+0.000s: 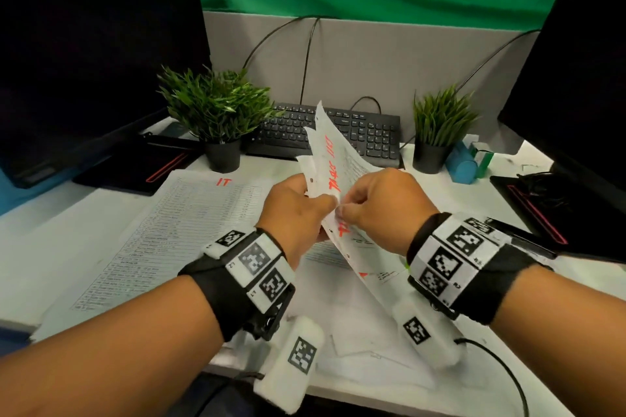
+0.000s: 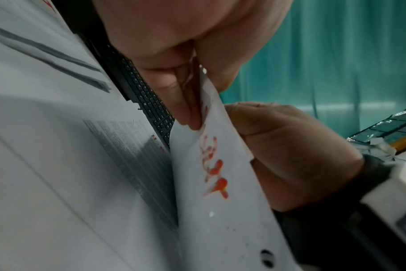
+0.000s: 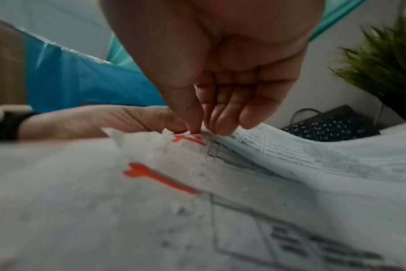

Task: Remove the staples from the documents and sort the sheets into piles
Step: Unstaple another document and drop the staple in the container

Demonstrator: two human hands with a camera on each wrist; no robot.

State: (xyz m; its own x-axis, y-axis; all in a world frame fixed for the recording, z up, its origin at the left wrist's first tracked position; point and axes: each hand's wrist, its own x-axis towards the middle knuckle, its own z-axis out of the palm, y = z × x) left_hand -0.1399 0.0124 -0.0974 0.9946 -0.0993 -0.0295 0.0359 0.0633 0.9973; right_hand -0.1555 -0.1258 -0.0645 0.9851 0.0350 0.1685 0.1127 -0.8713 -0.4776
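Red marker lettering runs along the edge of the stapled document (image 1: 333, 162), which both hands hold up at the centre of the head view, above the worktop (image 1: 67, 230). The left hand (image 1: 298, 206) has its grip curled round the sheets from the left, thumb on one face and fingers on the other. The right hand (image 1: 379, 206) pinches the same corner with fingertips (image 3: 220, 126) bunched tight at the paper's edge. The staple itself is too small to make out, so I cannot tell whether it is out yet.

By my reading, the step in hand is working the staple loose, or parting the top sheet, at that corner. The next move calls for a steady hold from the left hand while the right pulls cleanly, so the paper does not tear.

Sorted sheets lie flat on the worktop: a printed table marked "IT" (image 1: 176, 230) at centre left, and more papers (image 1: 359, 322) under the wrists at lower centre. As for containers, two black pots each hold a green plant (image 1: 216, 112), either side of the keyboard (image 1: 372, 135).
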